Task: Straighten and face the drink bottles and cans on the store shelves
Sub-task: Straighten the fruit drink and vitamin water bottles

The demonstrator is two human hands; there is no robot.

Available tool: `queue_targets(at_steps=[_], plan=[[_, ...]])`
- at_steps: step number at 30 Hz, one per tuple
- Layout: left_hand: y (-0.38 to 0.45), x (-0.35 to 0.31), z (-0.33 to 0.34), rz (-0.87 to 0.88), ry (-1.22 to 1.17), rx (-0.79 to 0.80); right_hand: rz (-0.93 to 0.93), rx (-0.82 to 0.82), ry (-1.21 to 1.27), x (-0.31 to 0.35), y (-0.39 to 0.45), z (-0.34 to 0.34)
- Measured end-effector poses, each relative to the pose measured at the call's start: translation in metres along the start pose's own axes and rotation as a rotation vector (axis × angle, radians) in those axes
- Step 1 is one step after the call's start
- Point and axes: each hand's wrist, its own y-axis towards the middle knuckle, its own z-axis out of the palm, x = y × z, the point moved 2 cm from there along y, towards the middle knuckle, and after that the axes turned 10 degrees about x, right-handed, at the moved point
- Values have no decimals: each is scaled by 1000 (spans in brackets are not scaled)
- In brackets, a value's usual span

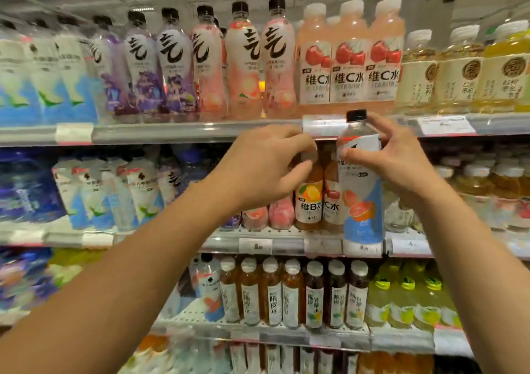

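A: Store shelves, four tiers in view. Top shelf [183,133]: black-capped bottles [175,67] and apple-label bottles [348,67], upright, labels forward. Counted as done.

B: Middle tier?

A: In hand. Right hand [393,158] grips a grapefruit-label bottle [362,190] high on its body, thumb and fingers [383,128] curled round it below the black cap; it stands in front of the row at the shelf edge, not yet seated. Left hand [266,167] is curled over the top of an orange-label bottle [309,199] just beside it, apparently gripping, though the hand hides the contact.

B: Remaining?

A: Place that bottle; bottles further left on this tier look uneven, but blur prevents certainty. Tea bottles [292,296] below stand orderly.
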Motion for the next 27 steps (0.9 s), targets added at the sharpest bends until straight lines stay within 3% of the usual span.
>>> queue_targets(at_steps=[4,10,16,27], plan=[[-75,7,25,-104,-72,253,16,49,29,-5,-27,46],[-186,22,99,-347,-188,444,-35,178,32,-3,-73,111],[-290,51,185,-545,-202,646,42,257,116,-9,-93,174],[-391,154,317,-736,-251,998,174,300,32,-38,-95,279]])
